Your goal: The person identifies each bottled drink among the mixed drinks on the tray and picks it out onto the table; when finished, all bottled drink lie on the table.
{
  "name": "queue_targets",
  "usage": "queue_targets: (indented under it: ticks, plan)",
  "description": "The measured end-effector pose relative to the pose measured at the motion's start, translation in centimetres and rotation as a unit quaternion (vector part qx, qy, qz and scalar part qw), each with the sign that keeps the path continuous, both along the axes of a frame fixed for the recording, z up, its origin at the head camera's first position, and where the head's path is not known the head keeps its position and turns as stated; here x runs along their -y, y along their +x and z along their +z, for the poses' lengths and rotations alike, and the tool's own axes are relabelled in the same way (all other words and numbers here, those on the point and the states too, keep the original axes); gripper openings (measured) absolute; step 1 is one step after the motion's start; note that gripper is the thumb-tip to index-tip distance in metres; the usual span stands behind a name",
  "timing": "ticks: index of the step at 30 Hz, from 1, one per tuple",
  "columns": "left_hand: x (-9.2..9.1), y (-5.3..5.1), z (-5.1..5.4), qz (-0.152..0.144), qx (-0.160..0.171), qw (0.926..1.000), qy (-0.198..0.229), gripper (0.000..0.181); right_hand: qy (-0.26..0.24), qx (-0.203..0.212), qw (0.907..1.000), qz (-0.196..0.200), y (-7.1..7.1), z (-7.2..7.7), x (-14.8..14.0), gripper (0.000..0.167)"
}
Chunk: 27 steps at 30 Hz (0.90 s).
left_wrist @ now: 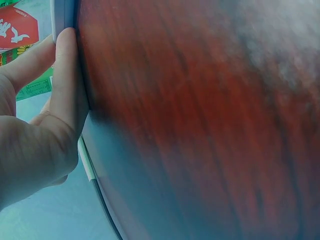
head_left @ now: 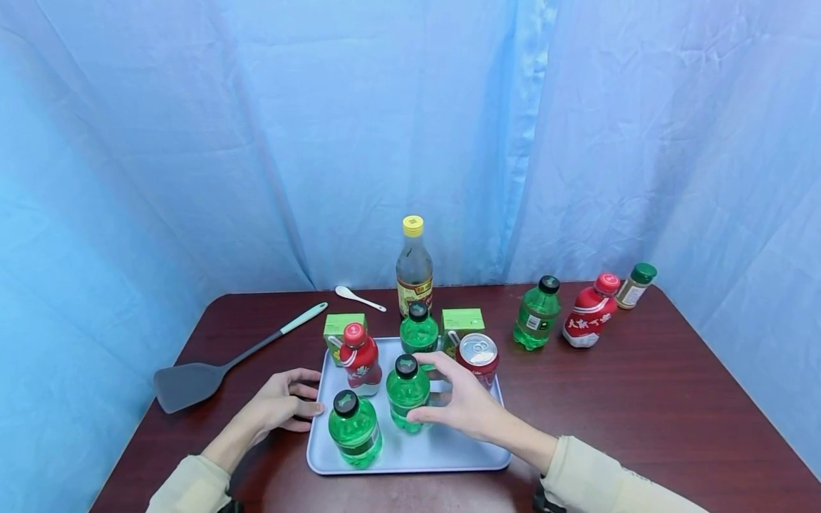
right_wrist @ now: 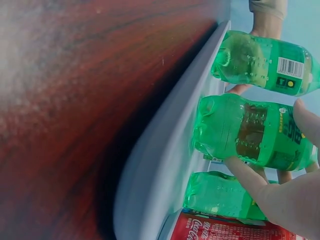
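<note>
A pale tray [head_left: 449, 456] carries several drinks. My right hand [head_left: 465, 399] holds a green soda bottle [head_left: 407, 395] standing upright in the tray's middle, thumb and fingers on its sides. In the right wrist view that bottle [right_wrist: 245, 130] stands between a second green bottle [right_wrist: 265, 62] and a third one [right_wrist: 222, 195]. My left hand [head_left: 285, 402] touches the tray's left edge with fairly straight fingers; the left wrist view shows a fingertip of that hand [left_wrist: 45, 135] against the tray rim [left_wrist: 64, 17]. Near it on the tray is a red bottle [head_left: 360, 360].
A red cola can [head_left: 477, 356] and two green cartons [head_left: 463, 318] stand around the tray's back. Behind is a yellow-capped bottle [head_left: 414, 271]. A spatula [head_left: 192, 385] and white spoon [head_left: 359, 297] lie left; a green bottle [head_left: 536, 317], red bottle [head_left: 589, 313] and spice jar [head_left: 636, 286] stand right.
</note>
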<state>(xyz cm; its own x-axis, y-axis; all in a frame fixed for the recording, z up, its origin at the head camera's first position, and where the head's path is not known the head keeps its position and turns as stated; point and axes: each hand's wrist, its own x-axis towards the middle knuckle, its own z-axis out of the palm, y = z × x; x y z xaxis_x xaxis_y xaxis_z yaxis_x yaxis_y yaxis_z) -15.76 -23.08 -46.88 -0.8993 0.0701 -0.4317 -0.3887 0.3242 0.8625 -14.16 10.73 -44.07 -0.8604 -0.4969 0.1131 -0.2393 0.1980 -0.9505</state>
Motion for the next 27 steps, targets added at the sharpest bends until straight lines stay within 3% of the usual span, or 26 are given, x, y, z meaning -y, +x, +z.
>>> queue_targets:
  ticks: [14, 27]
  plan:
    - [-0.06, -0.17, -0.15, 0.001, -0.002, 1.0000, -0.003, 0.064, 0.034, -0.010, 0.9992, 0.020, 0.14, -0.36, 0.13, 0.084]
    - [-0.06, -0.17, -0.18, 0.002, 0.001, 1.0000, -0.006, 0.063, 0.044, -0.026, 0.9987, 0.001, -0.07, -0.43, 0.29, 0.079]
